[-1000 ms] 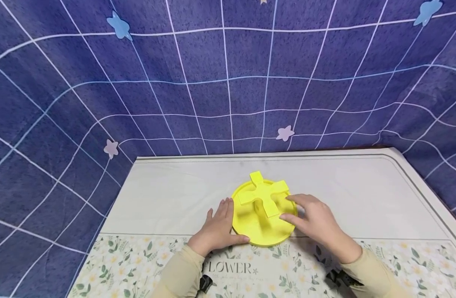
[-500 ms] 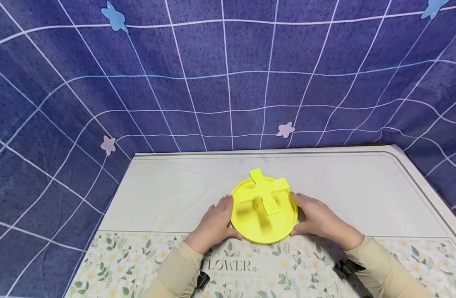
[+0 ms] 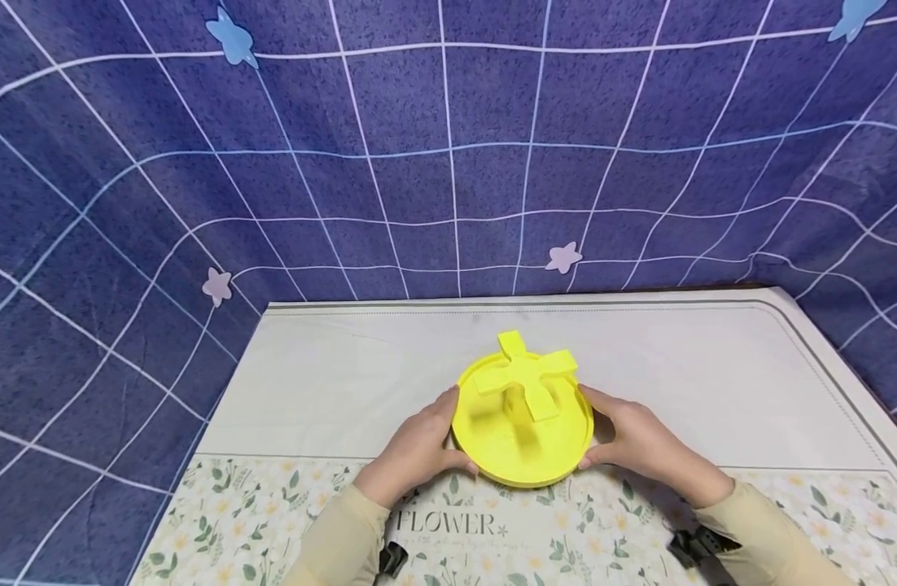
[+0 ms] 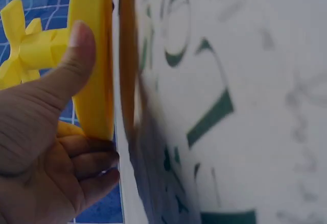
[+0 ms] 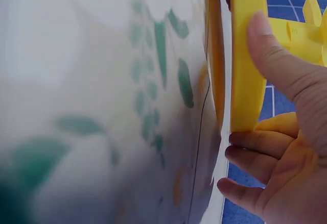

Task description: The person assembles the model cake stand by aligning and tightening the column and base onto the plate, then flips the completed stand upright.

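A yellow round base [image 3: 492, 443] carries a short post topped by a four-armed cross [image 3: 525, 376]. My left hand [image 3: 419, 448] grips its left rim, thumb toward the front and fingers along the side. On the opposite rim my right hand [image 3: 639, 443] holds it the same way. Both wrist views show each thumb against the side wall of the base [image 4: 92, 96], with the other fingers bent at its edge. A thin pale gap shows between the base [image 5: 248, 91] and the tabletop in the wrist views. The fingertips behind the rim are partly hidden.
The table [image 3: 331, 366] has a white back part and a floral front cover [image 3: 273, 521] with the printed word FLOWER. Behind and at both sides hangs a blue curtain [image 3: 390, 187] with a white grid and stars. A black strap sits at each wrist.
My right hand has moved from beside the cross down to the right rim and grips it. The left hand has stayed at the left rim. The base has shifted slightly right and looks slightly larger.
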Demonstrator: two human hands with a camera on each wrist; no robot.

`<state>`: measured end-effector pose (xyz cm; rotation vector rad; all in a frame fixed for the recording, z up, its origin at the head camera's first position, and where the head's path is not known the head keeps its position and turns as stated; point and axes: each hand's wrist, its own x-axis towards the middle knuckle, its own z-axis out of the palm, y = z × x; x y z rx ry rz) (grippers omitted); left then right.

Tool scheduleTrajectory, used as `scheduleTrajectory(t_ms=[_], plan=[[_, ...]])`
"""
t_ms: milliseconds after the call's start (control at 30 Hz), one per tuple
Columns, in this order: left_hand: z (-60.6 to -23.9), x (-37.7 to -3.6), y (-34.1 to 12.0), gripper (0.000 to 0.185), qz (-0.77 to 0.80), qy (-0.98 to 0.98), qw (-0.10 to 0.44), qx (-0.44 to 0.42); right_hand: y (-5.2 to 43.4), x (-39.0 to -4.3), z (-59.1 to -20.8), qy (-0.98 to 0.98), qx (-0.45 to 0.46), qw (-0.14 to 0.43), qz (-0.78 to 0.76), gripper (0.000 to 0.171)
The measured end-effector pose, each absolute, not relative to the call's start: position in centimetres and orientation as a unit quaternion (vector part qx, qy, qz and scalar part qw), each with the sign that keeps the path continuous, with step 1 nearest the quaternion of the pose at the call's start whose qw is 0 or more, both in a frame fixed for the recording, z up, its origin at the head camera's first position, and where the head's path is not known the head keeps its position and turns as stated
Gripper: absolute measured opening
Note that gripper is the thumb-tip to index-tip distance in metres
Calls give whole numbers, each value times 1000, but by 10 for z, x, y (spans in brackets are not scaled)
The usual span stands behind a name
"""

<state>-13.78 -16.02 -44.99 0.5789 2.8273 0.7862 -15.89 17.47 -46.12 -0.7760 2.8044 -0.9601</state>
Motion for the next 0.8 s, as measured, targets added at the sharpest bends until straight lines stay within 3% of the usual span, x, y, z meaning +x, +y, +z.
scheduleTrajectory(t_ms=[233,433,567,700,800], plan=[[-441,-130,-167,117,340,920,81,176,184,-146,-456,886,-230,31,-402,94],[-428,-123,-169,99,412,896,60,155,183,-137,-447,837,-205,1,-507,60],[-420,-116,-170,83,433,889,45,141,177,-131,-440,814,-187,-18,-550,47],[-420,-109,-167,52,383,914,-14,130,174,-127,-436,807,-188,-17,-560,47],[-420,-107,-165,41,348,926,-69,129,172,-124,-439,826,-207,-54,-522,53]])
